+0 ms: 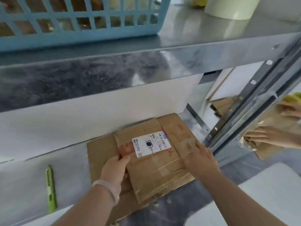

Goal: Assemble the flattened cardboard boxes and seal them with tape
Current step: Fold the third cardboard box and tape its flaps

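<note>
A flattened cardboard box with a white shipping label and strips of old clear tape lies on top of a stack of flattened cardboard on the lower steel shelf. My left hand grips the left edge of the top box, thumb on its upper face. My right hand lies on the box's right side with fingers stretched forward, slightly blurred. No tape roll for sealing is clearly identifiable.
A green utility knife lies on the lower shelf at left. Above, the upper steel shelf carries a blue plastic basket and a pale roll. A shiny metal upright at right mirrors hands and cardboard.
</note>
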Action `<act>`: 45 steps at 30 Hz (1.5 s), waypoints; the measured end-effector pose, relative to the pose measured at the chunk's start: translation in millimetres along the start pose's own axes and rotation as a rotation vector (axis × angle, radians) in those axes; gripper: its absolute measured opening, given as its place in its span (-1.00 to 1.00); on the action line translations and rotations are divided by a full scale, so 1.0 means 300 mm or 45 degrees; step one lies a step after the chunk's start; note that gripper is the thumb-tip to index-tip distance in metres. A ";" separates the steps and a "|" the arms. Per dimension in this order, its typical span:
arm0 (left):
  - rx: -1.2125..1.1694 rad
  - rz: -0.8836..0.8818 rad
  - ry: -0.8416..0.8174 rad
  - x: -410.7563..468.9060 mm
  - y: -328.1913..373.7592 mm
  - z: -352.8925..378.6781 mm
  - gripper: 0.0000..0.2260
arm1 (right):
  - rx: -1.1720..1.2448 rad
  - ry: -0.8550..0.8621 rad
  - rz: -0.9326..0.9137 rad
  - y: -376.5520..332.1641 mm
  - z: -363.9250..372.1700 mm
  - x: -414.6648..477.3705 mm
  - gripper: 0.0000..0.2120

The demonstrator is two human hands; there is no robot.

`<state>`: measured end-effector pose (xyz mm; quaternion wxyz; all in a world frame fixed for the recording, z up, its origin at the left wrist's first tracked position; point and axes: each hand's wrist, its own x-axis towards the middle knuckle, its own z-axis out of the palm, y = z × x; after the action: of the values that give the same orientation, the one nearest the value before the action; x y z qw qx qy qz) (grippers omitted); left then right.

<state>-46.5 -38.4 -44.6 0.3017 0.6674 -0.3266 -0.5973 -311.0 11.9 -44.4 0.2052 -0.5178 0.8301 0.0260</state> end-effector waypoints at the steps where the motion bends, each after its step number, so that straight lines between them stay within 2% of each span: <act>1: 0.006 0.010 0.011 0.004 -0.003 0.010 -0.92 | 0.085 0.026 0.016 0.013 0.017 0.004 -0.44; 4: 0.094 0.098 0.067 -0.018 0.015 0.029 -0.86 | 0.179 0.064 0.038 0.017 0.009 0.005 -0.39; 7: -0.027 0.164 0.036 -0.041 0.020 0.017 -0.82 | 0.287 0.096 0.018 0.018 0.001 -0.006 -0.31; 10: -0.115 0.274 0.027 -0.073 0.026 -0.059 -0.76 | 0.498 0.191 -0.014 0.000 -0.026 -0.038 -0.33; 15: -0.097 0.471 0.004 -0.174 0.066 -0.268 -0.69 | 1.035 0.351 -0.073 -0.159 -0.108 -0.100 -0.51; 19: -0.117 0.646 0.125 -0.261 0.076 -0.485 -0.70 | 1.192 0.385 -0.226 -0.307 -0.156 -0.196 -0.86; 22: -0.132 0.769 0.259 -0.316 0.067 -0.651 -0.73 | 1.303 0.342 -0.399 -0.442 -0.148 -0.290 -0.93; 25: -0.166 0.848 0.473 -0.343 0.059 -0.805 -0.88 | 1.288 0.230 -0.532 -0.605 -0.109 -0.364 -0.88; 30: -0.102 0.883 0.709 -0.341 0.017 -1.055 -0.61 | 1.148 0.066 -0.718 -0.887 -0.061 -0.496 -0.79; 31: -0.088 0.888 0.748 -0.341 0.008 -1.099 -0.59 | 1.081 0.060 -0.751 -0.936 -0.051 -0.522 -0.71; 33: -0.082 0.909 0.815 -0.345 -0.009 -1.177 -0.61 | 1.037 0.029 -0.786 -1.019 -0.023 -0.573 -0.39; 36: -0.081 0.943 0.874 -0.346 -0.036 -1.268 -0.60 | 1.236 -0.146 -0.788 -1.124 0.017 -0.637 -0.07; 39: -0.071 0.965 0.844 -0.337 -0.067 -1.327 -0.62 | 1.339 -0.301 -0.956 -1.214 0.052 -0.679 0.09; 42: -0.035 1.048 0.677 -0.312 -0.113 -1.368 -0.59 | 1.382 -0.402 -1.017 -1.293 0.117 -0.691 0.17; 45: 0.048 1.068 0.502 -0.285 -0.142 -1.409 -0.46 | 1.378 -0.341 -1.008 -1.337 0.175 -0.688 0.05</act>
<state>370.9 60.7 17.1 0.5614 0.5840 -0.5156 -0.2794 132.9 15.2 51.4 0.5301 -0.5993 0.4417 -0.4058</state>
